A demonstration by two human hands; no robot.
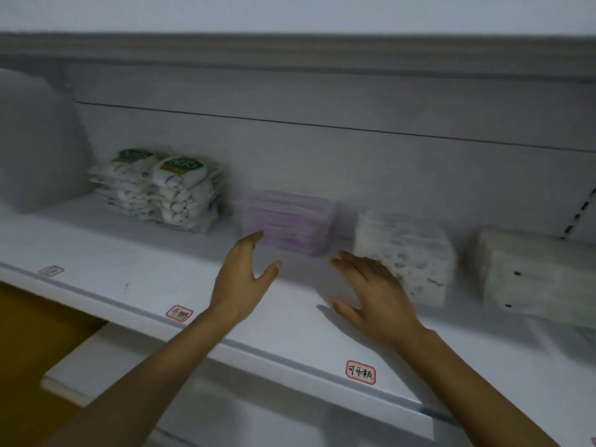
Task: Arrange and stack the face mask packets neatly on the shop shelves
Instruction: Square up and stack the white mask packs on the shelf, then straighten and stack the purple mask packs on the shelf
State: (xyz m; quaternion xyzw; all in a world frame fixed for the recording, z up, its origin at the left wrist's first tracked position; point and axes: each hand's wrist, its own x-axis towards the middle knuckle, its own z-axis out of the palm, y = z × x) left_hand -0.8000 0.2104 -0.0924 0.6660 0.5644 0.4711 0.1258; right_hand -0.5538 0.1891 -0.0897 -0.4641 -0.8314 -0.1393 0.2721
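A stack of purple face mask packets (287,221) lies at the middle of the white shelf (135,269), near its back wall. My left hand (242,279) is over the shelf just in front of the stack's left corner, fingers straight, thumb spread, holding nothing. My right hand (374,291) hovers in front of the stack's right side with its fingers spread and empty. A white patterned mask stack (406,253) stands right of the purple one. Another pale stack (535,275) sits at the far right.
Two piles of white packets with green labels (161,188) sit at the back left of the shelf. A large grey blurred object (35,140) stands at the far left. Red-bordered price tags (360,372) mark the shelf's front edge. A lower shelf (96,366) shows below.
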